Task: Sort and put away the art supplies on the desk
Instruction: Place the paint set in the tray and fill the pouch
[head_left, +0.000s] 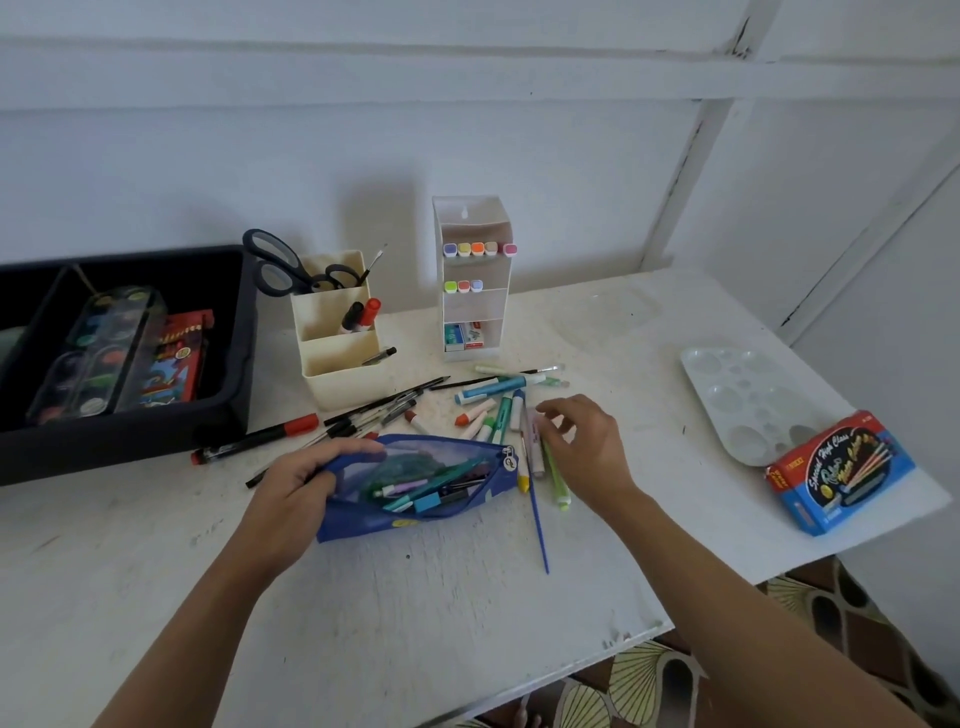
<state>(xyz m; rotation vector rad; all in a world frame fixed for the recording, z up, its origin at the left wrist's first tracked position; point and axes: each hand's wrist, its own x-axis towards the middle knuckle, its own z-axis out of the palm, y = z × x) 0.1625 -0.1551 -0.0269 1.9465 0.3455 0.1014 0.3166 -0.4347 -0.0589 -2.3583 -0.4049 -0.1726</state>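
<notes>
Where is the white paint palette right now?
In the head view, the white paint palette lies flat on the desk's right side, beyond the right hand, with the red-and-blue box at its near end.

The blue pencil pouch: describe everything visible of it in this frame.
The blue pencil pouch lies flat on the white desk, long side across the view. It looks like soft fabric with a see-through mesh panel. Its zip is open, the zip pull at the right end; pens and markers lie inside. The left hand grips its left end. A blue paintbrush lies beside its right end.
</notes>
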